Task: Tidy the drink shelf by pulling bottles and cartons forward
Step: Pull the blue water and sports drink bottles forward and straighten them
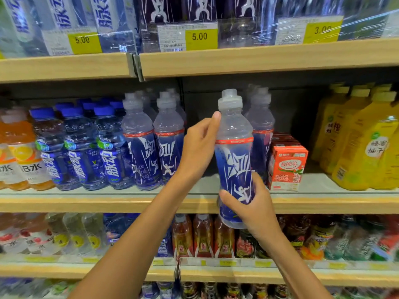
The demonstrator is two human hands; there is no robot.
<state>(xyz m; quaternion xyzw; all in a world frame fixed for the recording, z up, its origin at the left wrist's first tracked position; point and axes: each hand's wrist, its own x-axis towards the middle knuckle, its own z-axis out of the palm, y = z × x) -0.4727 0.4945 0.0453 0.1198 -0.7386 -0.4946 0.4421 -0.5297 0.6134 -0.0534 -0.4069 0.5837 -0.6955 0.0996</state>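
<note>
The left hand (197, 147) grips the upright blue bottle (235, 165) up high, the right hand (254, 212) grips it low, just in front of the shelf (323, 203).

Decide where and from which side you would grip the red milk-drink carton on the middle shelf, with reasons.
Come from the front and pinch the red carton across its flat side faces, near the top. It stands upright at the shelf edge with more cartons behind. Its right side is free; a blue-labelled bottle crowds its left, so ease fingers in there.
</note>
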